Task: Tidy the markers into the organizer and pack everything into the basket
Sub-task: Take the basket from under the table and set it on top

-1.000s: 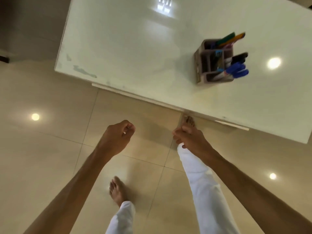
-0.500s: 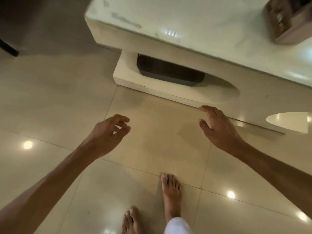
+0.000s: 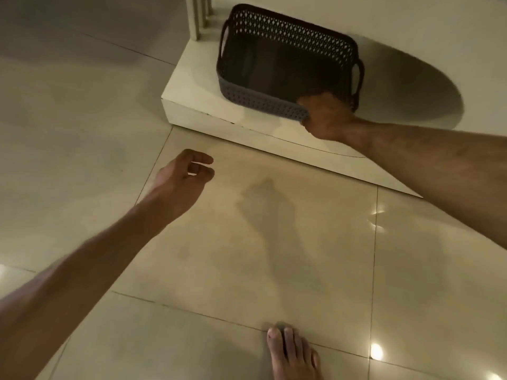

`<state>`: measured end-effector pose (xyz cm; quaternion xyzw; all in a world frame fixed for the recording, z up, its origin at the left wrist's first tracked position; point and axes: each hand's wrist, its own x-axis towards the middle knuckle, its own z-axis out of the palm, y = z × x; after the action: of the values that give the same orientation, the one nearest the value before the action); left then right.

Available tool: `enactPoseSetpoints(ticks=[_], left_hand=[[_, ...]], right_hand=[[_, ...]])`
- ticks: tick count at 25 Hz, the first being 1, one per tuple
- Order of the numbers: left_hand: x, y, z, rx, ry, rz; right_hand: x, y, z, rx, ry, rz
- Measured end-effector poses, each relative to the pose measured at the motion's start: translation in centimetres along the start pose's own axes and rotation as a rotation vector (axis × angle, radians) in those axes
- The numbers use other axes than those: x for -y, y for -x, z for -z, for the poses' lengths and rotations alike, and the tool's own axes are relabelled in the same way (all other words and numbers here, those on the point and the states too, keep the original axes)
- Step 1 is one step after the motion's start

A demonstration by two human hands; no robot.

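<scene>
A dark grey perforated basket (image 3: 260,102) with side handles sits on a low white ledge (image 3: 192,100) under the table. Nothing shows inside the basket. My right hand (image 3: 326,116) grips the basket's near rim at its right corner. Over the floor tiles, left of and below the basket, my left hand (image 3: 183,179) hovers with fingers loosely curled and apart, holding nothing. The organizer and the markers are out of view.
Glossy beige floor tiles (image 3: 247,256) fill the lower view. A bare foot (image 3: 293,355) stands at the bottom edge. White slats (image 3: 199,15) rise at the ledge's back left. The curved white table base (image 3: 411,28) stands behind the basket.
The view dropped from the tabletop to under the table. My right hand went forward and took hold of the basket's rim. The organizer left the view.
</scene>
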<state>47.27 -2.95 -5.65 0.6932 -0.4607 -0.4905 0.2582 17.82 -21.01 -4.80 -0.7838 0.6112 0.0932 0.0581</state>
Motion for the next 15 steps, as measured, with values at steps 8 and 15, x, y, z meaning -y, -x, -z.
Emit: enactPoseSetpoints(ticks=[8,15], left_hand=[[-4.1,11.4,6.1,0.116,0.289,0.229],[-12.0,23.6,13.0,-0.111,0.657,0.571]], right_hand=[[9.9,15.4,6.5,0.148,0.039,0.09],[14.7,34.9,19.6,0.344,-0.004,0.443]])
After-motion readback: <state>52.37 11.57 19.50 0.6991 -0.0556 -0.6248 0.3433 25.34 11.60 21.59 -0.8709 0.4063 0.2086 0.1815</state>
